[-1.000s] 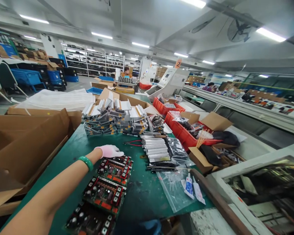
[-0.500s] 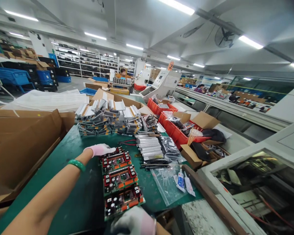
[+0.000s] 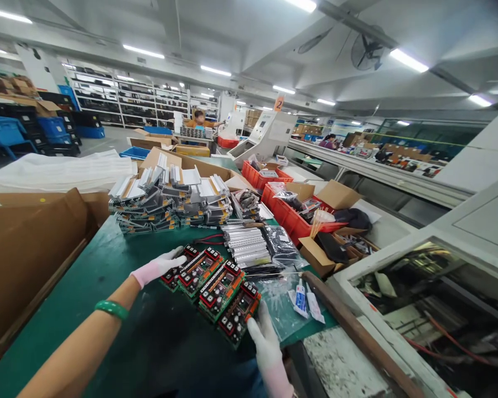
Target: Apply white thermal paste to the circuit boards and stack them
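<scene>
Several dark circuit boards with red and black components (image 3: 221, 290) lie side by side in a slanted row on the green work mat (image 3: 108, 282). My left hand (image 3: 157, 266), in a white glove with a pink cuff, presses its fingertips against the row's far-left board (image 3: 174, 276). A green bangle (image 3: 111, 309) circles that wrist. At the opposite end, my right hand (image 3: 265, 345), gloved the same way, has its extended fingers against the nearest board (image 3: 238, 312). Neither hand grips a board.
Stacks of aluminium heat sinks (image 3: 161, 202) stand beyond the boards, with silver profiles (image 3: 247, 246) and a black bag (image 3: 280, 246) to the right. Red crates (image 3: 290, 213) and cardboard boxes (image 3: 33, 260) flank the bench. A co-worker (image 3: 199, 119) stands far back.
The boards have closed up from a loose column into a tight slanted row. My right hand has come up beside them, and the whole view has shifted left in the frame.
</scene>
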Action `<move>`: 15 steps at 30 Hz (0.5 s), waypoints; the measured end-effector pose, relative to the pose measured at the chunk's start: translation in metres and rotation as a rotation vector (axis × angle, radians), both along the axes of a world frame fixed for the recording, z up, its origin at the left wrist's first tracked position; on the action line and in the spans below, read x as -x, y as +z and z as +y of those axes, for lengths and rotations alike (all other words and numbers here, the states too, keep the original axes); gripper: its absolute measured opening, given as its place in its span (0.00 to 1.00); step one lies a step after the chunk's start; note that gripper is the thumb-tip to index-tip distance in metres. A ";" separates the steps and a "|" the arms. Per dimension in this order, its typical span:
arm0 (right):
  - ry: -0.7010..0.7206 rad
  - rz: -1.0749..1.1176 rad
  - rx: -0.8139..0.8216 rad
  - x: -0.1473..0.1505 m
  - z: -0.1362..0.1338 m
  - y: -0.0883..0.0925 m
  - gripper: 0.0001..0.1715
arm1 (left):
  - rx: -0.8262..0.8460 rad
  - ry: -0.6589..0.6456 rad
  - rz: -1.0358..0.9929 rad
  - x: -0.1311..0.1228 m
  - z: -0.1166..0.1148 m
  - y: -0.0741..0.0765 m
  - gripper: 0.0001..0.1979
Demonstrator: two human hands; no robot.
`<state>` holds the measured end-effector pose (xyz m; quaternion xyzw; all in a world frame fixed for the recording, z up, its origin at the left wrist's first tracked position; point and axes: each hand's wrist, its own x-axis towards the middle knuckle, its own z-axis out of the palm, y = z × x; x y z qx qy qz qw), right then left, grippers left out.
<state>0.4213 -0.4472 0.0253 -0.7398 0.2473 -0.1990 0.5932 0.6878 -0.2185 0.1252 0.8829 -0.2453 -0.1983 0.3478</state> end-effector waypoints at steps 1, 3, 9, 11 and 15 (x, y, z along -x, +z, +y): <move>-0.006 0.024 -0.040 -0.004 0.004 0.003 0.48 | 0.024 -0.001 0.008 0.002 -0.001 -0.002 0.57; 0.023 0.075 -0.059 -0.007 0.012 0.009 0.52 | 0.065 -0.003 0.021 0.005 -0.001 -0.003 0.57; 0.124 0.043 -0.085 0.011 0.023 0.008 0.56 | 0.109 0.036 0.043 0.031 0.022 0.003 0.58; 0.173 0.056 -0.097 0.016 0.025 0.010 0.57 | 0.128 0.106 0.049 0.045 0.042 -0.004 0.56; 0.339 0.118 -0.083 0.007 0.024 0.032 0.57 | 0.122 0.357 0.016 0.073 0.099 -0.039 0.49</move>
